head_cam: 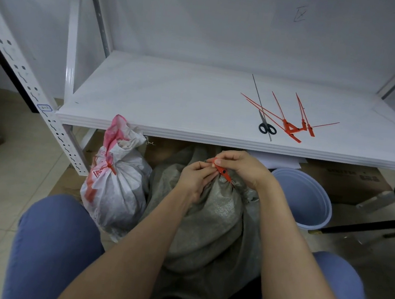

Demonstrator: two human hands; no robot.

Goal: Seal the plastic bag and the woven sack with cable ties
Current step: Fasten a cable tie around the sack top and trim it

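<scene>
Woven sack (pixel 210 223) stands between the knees, neck gathered. Right hand (pixel 241 167) pinches the red cable tie (pixel 223 172), which slants down-right across the neck. Left hand (pixel 194 180) pinches its nearer end; both hands are equally close.

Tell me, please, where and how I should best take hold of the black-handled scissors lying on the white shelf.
Take the black-handled scissors by their two black loops, coming from the near edge of the white shelf: the loops point toward the person and the shut blades point away. A thin grey strip crosses them, so lift gently.
</scene>
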